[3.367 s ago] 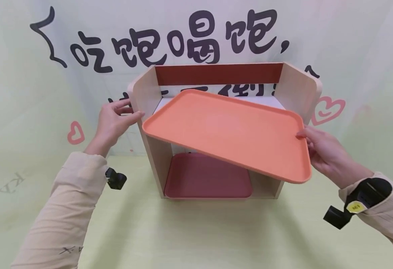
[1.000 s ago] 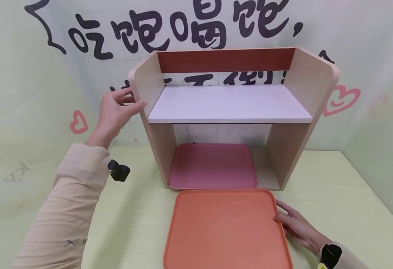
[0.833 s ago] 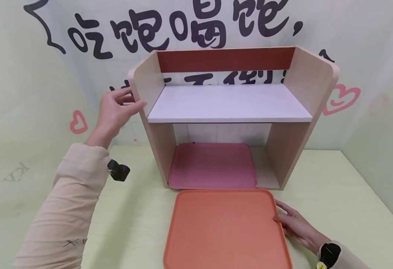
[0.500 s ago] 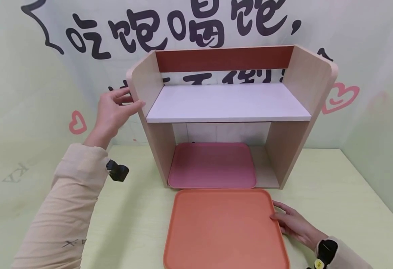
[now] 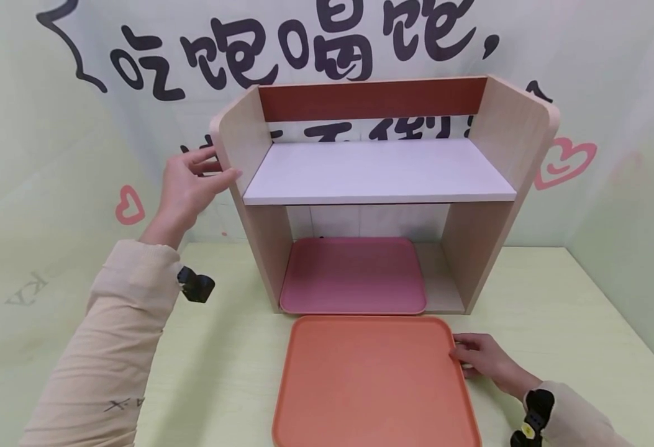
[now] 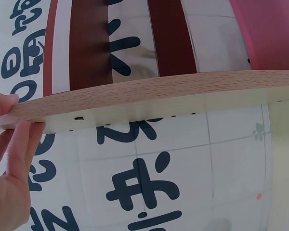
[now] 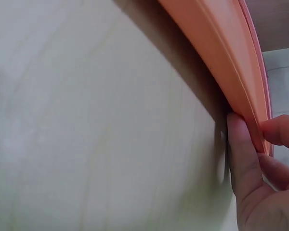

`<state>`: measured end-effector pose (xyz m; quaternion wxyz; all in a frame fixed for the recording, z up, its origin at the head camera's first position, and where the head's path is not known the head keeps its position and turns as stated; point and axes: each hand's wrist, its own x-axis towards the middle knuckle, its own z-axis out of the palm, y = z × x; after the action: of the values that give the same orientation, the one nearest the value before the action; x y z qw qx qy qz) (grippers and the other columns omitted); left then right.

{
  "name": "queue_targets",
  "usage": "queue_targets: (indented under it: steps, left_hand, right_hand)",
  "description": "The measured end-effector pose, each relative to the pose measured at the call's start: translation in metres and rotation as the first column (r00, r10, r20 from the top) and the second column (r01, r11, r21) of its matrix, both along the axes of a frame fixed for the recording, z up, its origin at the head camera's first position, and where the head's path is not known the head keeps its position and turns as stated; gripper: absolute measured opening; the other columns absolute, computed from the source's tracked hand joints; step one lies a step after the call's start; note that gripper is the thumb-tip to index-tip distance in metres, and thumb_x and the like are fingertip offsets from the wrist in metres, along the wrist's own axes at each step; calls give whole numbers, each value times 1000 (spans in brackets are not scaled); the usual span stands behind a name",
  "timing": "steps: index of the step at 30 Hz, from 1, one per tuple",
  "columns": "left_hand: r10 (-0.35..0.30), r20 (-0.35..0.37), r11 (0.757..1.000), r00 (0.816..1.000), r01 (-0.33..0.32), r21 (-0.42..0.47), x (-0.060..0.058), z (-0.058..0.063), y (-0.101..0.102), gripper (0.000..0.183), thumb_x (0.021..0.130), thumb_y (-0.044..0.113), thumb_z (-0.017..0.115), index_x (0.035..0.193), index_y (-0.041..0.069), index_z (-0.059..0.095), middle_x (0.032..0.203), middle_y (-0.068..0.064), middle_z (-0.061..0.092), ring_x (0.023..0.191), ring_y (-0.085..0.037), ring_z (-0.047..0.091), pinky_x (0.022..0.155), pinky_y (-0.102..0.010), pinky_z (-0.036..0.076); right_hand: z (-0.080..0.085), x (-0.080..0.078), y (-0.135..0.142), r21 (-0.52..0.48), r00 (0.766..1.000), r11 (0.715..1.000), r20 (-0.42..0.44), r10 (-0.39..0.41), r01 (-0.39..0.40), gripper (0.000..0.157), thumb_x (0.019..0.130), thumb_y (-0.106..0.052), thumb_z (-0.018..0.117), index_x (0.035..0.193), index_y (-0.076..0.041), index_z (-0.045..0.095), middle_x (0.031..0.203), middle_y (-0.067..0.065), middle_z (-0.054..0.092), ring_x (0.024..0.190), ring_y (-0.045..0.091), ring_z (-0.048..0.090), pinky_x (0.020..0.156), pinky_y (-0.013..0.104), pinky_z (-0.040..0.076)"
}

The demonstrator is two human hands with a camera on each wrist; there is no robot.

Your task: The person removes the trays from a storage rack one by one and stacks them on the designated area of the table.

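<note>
So my right hand (image 5: 485, 360) has the orange tray (image 5: 374, 379) by its right rim, near the far right corner. Thumb on top of the lip, fingers (image 7: 243, 159) curled under it, a proper pinch in the right wrist view. The tray lies flat on the pale green table (image 5: 556, 310), directly left of that hand, its far edge just in front of the wooden shelf unit (image 5: 248, 133). Long axis, as far as I can tell, runs toward me, and the near end is cut off by the frame.

My left hand (image 5: 189, 186) is nowhere near the tray. It's up at the shelf's left side panel, fingers straight and resting against the board's edge, holding nothing.

Inside the shelf's bottom bay sits a pink tray (image 5: 351, 276); the white upper board (image 5: 379, 171) has nothing on it. Behind everything hangs a backdrop with big black lettering (image 5: 282, 53) and pink hearts.
</note>
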<state>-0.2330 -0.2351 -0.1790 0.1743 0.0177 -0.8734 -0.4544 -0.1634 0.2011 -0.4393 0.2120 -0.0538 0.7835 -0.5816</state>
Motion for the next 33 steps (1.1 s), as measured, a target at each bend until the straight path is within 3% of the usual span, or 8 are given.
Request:
queue_targets:
  steps: [11,21,28,33]
  left_hand:
    - [-1,-2,1000,1000,1,-3,0,-1,1,60,76,40,66,129,17,49,122,-9,51,104,-24,52,84,-37,45]
    - [-5,0,1000,1000,5,-4,0,-1,2,60,76,40,66,129,17,48,123,-9,51,105,-24,52,84,-38,45]
    - [-12,3,1000,1000,12,-1,0,0,1,61,76,40,66,129,16,48,123,-9,50,105,-24,52,84,-37,45]
    - [-13,-2,1000,1000,13,-7,0,0,0,61,76,40,66,129,16,48,123,-10,50,105,-24,52,84,-37,45]
  right_hand:
    - [-1,-4,-1,95,999,995,-32,-9,12,38,84,-2,55,114,19,46,90,12,60,73,17,57,63,34,53]
    - [2,-9,5,60,997,998,-67,30,-26,40,84,-3,57,113,21,43,89,13,59,77,19,59,65,35,52]
    - [17,-25,-1,157,984,987,-178,-13,42,35,84,-3,56,111,17,49,82,10,57,73,21,57,64,35,53]
    - [28,-41,-12,165,970,984,-241,-21,62,35,85,-5,55,111,17,49,89,19,59,77,26,60,65,36,52]
